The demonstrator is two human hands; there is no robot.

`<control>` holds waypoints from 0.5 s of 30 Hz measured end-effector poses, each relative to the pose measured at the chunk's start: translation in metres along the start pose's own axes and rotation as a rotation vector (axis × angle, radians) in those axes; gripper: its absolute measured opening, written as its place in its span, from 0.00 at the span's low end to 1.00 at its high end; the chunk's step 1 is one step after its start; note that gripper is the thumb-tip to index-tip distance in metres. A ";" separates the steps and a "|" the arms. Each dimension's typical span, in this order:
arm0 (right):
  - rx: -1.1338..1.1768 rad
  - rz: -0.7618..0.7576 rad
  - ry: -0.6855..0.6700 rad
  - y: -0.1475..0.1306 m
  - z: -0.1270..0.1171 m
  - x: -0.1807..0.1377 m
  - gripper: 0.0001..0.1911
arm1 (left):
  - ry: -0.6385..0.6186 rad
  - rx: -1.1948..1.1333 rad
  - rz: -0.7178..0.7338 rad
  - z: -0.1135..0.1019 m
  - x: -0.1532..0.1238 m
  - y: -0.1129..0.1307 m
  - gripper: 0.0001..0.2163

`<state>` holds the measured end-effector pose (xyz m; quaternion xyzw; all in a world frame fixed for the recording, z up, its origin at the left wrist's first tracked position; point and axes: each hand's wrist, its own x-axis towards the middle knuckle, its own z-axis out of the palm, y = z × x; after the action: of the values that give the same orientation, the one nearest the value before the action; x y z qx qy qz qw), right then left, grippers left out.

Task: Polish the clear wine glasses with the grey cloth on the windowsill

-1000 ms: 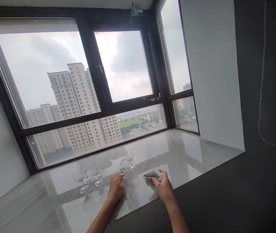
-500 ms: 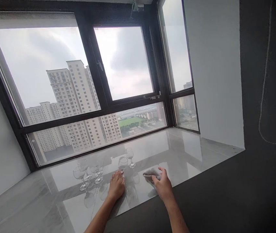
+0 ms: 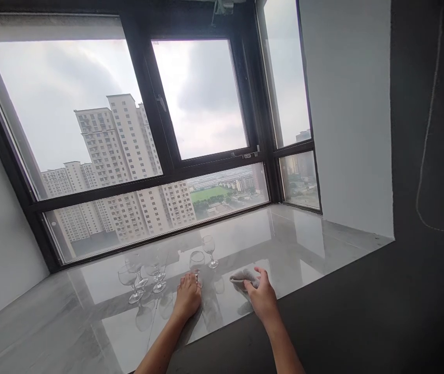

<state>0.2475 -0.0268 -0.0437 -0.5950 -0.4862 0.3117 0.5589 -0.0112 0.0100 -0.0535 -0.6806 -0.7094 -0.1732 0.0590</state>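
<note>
Fingers curled, my left hand (image 3: 188,295) closes round the lower part of a clear wine glass (image 3: 197,259) that stands upright. The bowl shows above the hand, while the stem and foot are partly hidden. My right hand (image 3: 262,293) grips a bunched grey cloth (image 3: 241,279) low over the sill, to the right of that glass. Just behind, another wine glass (image 3: 208,249) stands on its foot. Several more glasses are grouped to the left, among them a front wine glass (image 3: 127,280); some overlap, and their edges are faint.
Everything stands on a glossy grey tiled window sill (image 3: 69,311), whose front edge drops off toward me. A dark window frame (image 3: 105,193) runs along the back. White walls close both sides, and a beaded cord (image 3: 420,171) hangs at the right.
The view has shifted very slightly. Both hands keep nearly the same place, with the left at the glass and the right on the cloth.
</note>
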 end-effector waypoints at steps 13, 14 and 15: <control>0.000 0.014 -0.009 -0.002 -0.002 -0.001 0.29 | -0.027 -0.030 0.031 -0.003 0.001 0.001 0.18; 0.002 0.013 -0.005 -0.003 -0.002 -0.001 0.29 | -0.025 -0.036 0.029 -0.004 0.001 0.002 0.17; 0.001 0.015 -0.002 -0.003 -0.002 -0.001 0.29 | -0.020 -0.044 0.026 -0.004 0.001 0.002 0.17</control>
<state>0.2481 -0.0289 -0.0409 -0.5980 -0.4821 0.3169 0.5564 -0.0095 0.0092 -0.0489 -0.6927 -0.6970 -0.1813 0.0391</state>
